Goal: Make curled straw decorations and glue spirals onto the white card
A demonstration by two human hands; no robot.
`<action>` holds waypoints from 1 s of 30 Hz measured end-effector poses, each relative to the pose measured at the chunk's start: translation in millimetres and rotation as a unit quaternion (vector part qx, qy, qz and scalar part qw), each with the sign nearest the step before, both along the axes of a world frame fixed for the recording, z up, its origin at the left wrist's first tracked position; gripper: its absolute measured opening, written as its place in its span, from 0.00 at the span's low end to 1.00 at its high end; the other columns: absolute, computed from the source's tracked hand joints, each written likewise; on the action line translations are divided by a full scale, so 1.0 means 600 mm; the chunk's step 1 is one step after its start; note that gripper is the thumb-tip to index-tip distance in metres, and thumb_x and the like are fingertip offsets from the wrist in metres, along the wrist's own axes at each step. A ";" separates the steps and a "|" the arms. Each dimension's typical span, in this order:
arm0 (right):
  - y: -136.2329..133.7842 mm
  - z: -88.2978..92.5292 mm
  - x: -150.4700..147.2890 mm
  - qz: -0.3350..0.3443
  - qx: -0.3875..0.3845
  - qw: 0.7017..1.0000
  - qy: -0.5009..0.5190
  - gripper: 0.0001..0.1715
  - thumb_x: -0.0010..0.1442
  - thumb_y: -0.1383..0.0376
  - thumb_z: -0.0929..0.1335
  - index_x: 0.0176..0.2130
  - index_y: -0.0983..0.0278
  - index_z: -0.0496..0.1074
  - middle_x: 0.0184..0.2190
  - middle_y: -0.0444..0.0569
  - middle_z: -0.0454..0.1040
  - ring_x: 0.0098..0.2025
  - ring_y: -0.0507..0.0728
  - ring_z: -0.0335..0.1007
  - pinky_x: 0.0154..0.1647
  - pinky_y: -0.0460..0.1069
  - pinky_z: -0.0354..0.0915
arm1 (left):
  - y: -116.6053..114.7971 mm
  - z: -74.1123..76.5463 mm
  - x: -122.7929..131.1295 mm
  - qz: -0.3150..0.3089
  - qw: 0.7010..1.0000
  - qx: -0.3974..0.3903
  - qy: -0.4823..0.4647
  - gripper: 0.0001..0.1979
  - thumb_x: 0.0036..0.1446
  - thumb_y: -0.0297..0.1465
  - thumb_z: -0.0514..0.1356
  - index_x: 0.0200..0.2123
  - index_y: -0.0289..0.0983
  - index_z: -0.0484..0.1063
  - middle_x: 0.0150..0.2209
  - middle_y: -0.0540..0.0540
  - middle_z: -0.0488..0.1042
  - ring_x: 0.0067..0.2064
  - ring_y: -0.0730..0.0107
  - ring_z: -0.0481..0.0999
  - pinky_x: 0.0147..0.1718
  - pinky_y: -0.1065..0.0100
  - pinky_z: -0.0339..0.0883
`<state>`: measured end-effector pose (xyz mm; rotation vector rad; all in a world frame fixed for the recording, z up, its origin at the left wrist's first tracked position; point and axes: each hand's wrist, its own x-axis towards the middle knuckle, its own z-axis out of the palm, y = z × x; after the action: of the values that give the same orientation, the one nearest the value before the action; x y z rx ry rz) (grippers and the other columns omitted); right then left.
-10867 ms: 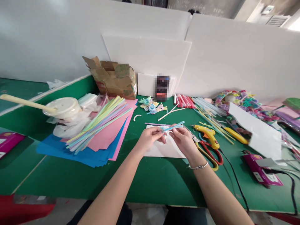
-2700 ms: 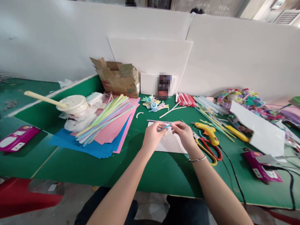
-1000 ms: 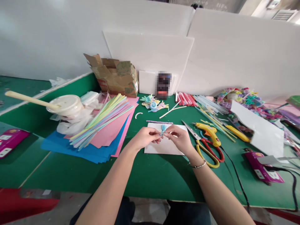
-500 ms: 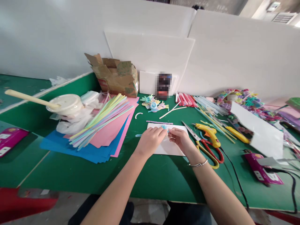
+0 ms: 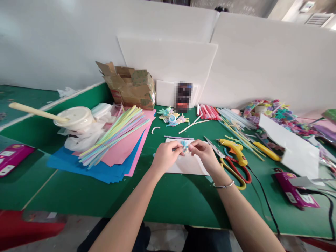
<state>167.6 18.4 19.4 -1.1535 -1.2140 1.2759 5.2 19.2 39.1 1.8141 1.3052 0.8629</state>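
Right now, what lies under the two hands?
A white sheet on the green table. The left hand and right hand cover parts of it; what's there can't be seen.

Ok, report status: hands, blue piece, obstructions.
Left hand gripping blue piece. Right hand at it, grip unclear. Piece above white sheet. Scissors near right hand, apparently not blocking.

The blue piece [image 5: 184, 144] looks matt; the scissors [image 5: 216, 149] are bare metal and smooth plastic; the bracelet [image 5: 224, 186] is shiny metal, the glue gun [image 5: 236, 151] glossy plastic, the box [image 5: 135, 92] creased matt cardboard.
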 end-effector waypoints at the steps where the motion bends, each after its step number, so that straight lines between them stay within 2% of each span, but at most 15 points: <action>1: 0.000 0.000 -0.001 0.000 0.018 1.000 -0.012 0.16 0.44 0.52 0.74 0.22 0.61 0.72 0.22 0.44 0.69 0.25 0.51 0.62 0.27 0.49 0.61 | 0.001 0.006 -0.002 -0.006 0.997 -0.060 -0.043 0.10 0.55 0.27 0.56 0.23 0.38 0.72 0.25 0.51 0.78 0.30 0.71 0.76 0.32 0.71 0.65; 4: -0.001 -0.002 -0.003 0.006 0.071 0.997 -0.032 0.15 0.46 0.52 0.73 0.22 0.60 0.72 0.23 0.45 0.70 0.26 0.53 0.63 0.26 0.50 0.61 | 0.004 0.013 -0.009 -0.024 0.961 -0.223 -0.160 0.09 0.53 0.29 0.58 0.23 0.36 0.73 0.22 0.49 0.76 0.29 0.71 0.76 0.34 0.70 0.68; 8: -0.005 -0.004 0.000 -0.010 0.162 0.984 -0.069 0.12 0.48 0.54 0.73 0.23 0.57 0.73 0.24 0.47 0.72 0.29 0.56 0.65 0.31 0.53 0.63 | 0.010 0.008 -0.016 -0.028 0.884 -0.383 -0.267 0.07 0.50 0.27 0.61 0.21 0.34 0.72 0.21 0.49 0.73 0.25 0.76 0.73 0.31 0.72 0.66; 10: -0.009 -0.002 0.002 -0.017 0.197 0.976 -0.095 0.10 0.48 0.55 0.73 0.23 0.56 0.74 0.24 0.48 0.72 0.31 0.58 0.67 0.36 0.55 0.64 | 0.011 0.005 -0.017 -0.025 0.853 -0.433 -0.290 0.07 0.50 0.26 0.61 0.21 0.34 0.72 0.20 0.51 0.71 0.23 0.77 0.72 0.28 0.73 0.65; 12: -0.011 0.001 0.003 -0.013 0.208 0.972 -0.106 0.09 0.48 0.55 0.73 0.23 0.56 0.74 0.25 0.48 0.72 0.31 0.58 0.67 0.37 0.56 0.63 | 0.011 0.004 -0.018 -0.039 0.852 -0.435 -0.290 0.08 0.51 0.26 0.59 0.21 0.34 0.72 0.19 0.51 0.70 0.22 0.78 0.71 0.27 0.74 0.65; 13: -0.012 0.002 0.003 -0.009 0.203 0.973 -0.106 0.09 0.49 0.56 0.73 0.23 0.57 0.74 0.25 0.47 0.72 0.31 0.58 0.67 0.37 0.55 0.63 | 0.011 0.004 -0.018 -0.051 0.866 -0.412 -0.280 0.09 0.53 0.25 0.58 0.21 0.34 0.71 0.19 0.51 0.70 0.23 0.77 0.71 0.28 0.73 0.65; 15: -0.012 0.001 0.001 -0.008 0.177 0.979 -0.097 0.10 0.51 0.56 0.72 0.24 0.58 0.72 0.25 0.47 0.71 0.30 0.56 0.65 0.33 0.53 0.63 | 0.009 0.005 -0.015 -0.065 0.917 -0.320 -0.228 0.10 0.55 0.26 0.57 0.22 0.35 0.70 0.21 0.51 0.71 0.25 0.76 0.73 0.32 0.72 0.66; 17: -0.009 -0.002 -0.001 -0.018 0.134 0.987 -0.086 0.12 0.51 0.55 0.71 0.24 0.59 0.71 0.24 0.46 0.69 0.29 0.55 0.64 0.29 0.51 0.62 | 0.006 0.002 -0.010 -0.050 0.972 -0.186 -0.133 0.06 0.56 0.27 0.57 0.27 0.36 0.71 0.24 0.50 0.74 0.28 0.73 0.75 0.33 0.71 0.66; 19: -0.006 -0.006 -0.003 -0.031 0.081 0.994 -0.067 0.15 0.50 0.54 0.71 0.22 0.60 0.69 0.23 0.45 0.67 0.27 0.53 0.63 0.27 0.50 0.61 | 0.002 -0.004 -0.004 -0.015 0.999 -0.039 -0.008 0.04 0.56 0.28 0.58 0.35 0.38 0.72 0.29 0.50 0.76 0.32 0.69 0.76 0.31 0.70 0.66; 20: -0.004 -0.008 -0.004 -0.031 0.053 0.997 -0.053 0.16 0.49 0.53 0.72 0.21 0.61 0.69 0.22 0.44 0.66 0.25 0.53 0.62 0.26 0.49 0.60 | 0.000 -0.009 -0.001 -0.001 0.998 0.031 0.059 0.05 0.56 0.28 0.58 0.37 0.39 0.72 0.33 0.49 0.78 0.35 0.67 0.77 0.31 0.70 0.65; 22: -0.001 -0.009 -0.005 -0.020 -0.001 1.000 -0.015 0.18 0.46 0.52 0.73 0.20 0.61 0.68 0.20 0.44 0.66 0.24 0.52 0.61 0.25 0.49 0.59 | -0.004 -0.019 0.003 -0.008 0.976 0.149 0.160 0.06 0.58 0.27 0.57 0.39 0.39 0.71 0.37 0.48 0.78 0.37 0.67 0.77 0.29 0.71 0.64; 25: 0.000 -0.008 -0.004 0.001 -0.064 0.997 0.042 0.18 0.43 0.54 0.74 0.19 0.63 0.68 0.19 0.43 0.66 0.24 0.51 0.61 0.24 0.47 0.58 | -0.006 -0.032 0.002 -0.038 0.930 0.273 0.243 0.06 0.60 0.26 0.55 0.38 0.38 0.70 0.35 0.49 0.78 0.35 0.69 0.77 0.27 0.73 0.63; 28: 0.000 -0.007 -0.003 0.015 -0.100 0.993 0.067 0.18 0.43 0.54 0.74 0.19 0.63 0.68 0.19 0.43 0.67 0.24 0.50 0.60 0.23 0.46 0.56 | -0.004 -0.037 -0.004 -0.045 0.905 0.323 0.275 0.07 0.59 0.24 0.54 0.36 0.37 0.71 0.32 0.49 0.78 0.32 0.69 0.77 0.27 0.72 0.62; 30: 0.000 -0.007 -0.003 0.020 -0.104 0.993 0.057 0.19 0.43 0.53 0.74 0.20 0.64 0.68 0.19 0.43 0.67 0.24 0.50 0.60 0.23 0.46 0.56 | -0.002 -0.037 -0.006 -0.046 0.909 0.312 0.272 0.07 0.59 0.23 0.54 0.36 0.37 0.71 0.33 0.50 0.79 0.32 0.70 0.77 0.27 0.72 0.62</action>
<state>165.9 18.3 15.3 -1.1918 -1.0421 1.5064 1.6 18.3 17.2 2.7521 1.3384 0.8048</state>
